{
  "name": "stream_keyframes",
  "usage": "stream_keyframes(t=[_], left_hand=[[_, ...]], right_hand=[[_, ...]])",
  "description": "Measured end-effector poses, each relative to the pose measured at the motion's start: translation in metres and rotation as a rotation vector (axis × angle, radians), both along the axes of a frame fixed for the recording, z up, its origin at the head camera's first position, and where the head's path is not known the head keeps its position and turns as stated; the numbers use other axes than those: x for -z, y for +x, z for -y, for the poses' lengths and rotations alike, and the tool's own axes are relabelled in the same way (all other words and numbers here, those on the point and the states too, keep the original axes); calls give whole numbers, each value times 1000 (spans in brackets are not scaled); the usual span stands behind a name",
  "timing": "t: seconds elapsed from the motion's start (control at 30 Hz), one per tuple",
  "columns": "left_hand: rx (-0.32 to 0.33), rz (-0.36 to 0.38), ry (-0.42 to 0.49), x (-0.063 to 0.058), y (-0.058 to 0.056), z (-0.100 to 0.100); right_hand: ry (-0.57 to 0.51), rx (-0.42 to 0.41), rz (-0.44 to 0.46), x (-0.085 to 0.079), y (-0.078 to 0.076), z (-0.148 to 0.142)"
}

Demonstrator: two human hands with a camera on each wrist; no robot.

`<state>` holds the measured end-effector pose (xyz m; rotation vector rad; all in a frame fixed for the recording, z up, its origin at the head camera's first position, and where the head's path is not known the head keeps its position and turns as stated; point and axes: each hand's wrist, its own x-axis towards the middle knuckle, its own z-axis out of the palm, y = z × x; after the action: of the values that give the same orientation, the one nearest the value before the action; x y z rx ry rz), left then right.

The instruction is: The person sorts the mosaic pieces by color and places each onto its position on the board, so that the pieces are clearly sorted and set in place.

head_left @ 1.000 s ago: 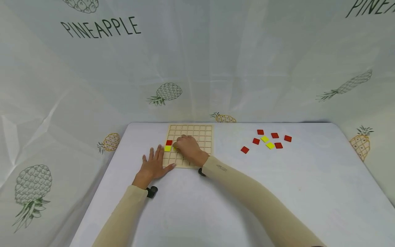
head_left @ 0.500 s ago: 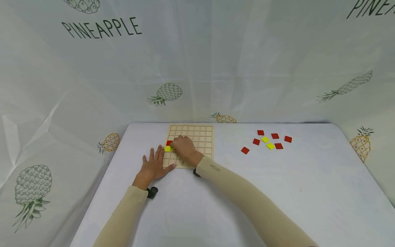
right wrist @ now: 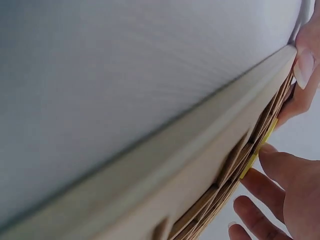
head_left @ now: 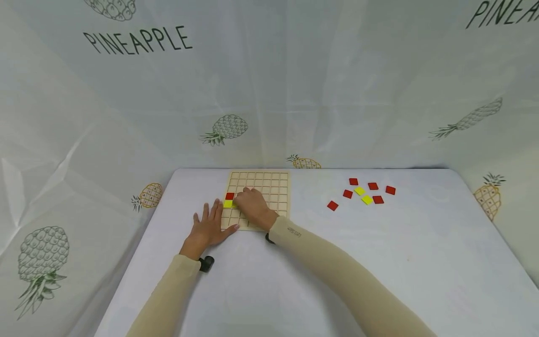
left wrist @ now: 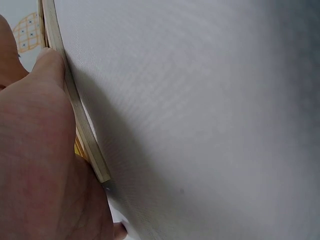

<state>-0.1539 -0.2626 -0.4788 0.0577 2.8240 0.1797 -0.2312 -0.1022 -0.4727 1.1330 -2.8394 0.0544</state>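
One yellow tile (right wrist: 248,167), pinched by the thumb and a fingertip of the right hand (head_left: 253,207), has come leftward across the wooden grid board (head_left: 273,189) since a second ago and is now right beside a second yellow tile (head_left: 227,204). Just beyond that neighbour lies a red tile (head_left: 229,196), while the left hand (head_left: 206,230) stays put, fingers straight and spread, at the board's left edge.

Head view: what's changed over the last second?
The right hand has shifted slightly left over the grid board, bringing the yellow tile at its fingertips close beside the other yellow tile. Nothing was visibly let go. The left hand, placed red tile and loose tiles stayed put.
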Motion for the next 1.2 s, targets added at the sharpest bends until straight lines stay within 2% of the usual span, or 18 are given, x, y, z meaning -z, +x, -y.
stream_keyframes(t=[0.43, 0.67, 0.97, 1.2], left_hand=[[5, 0, -5, 5, -3, 1], [5, -14, 16, 3, -2, 1], [-2, -7, 37, 4, -1, 3], [1, -7, 60, 2, -2, 1]], right_hand=[[-4, -48, -56, -8, 12, -32], [-31, -77, -109, -15, 24, -68], [-118, -103, -173, -13, 34, -118], [-143, -52, -168, -11, 36, -156]])
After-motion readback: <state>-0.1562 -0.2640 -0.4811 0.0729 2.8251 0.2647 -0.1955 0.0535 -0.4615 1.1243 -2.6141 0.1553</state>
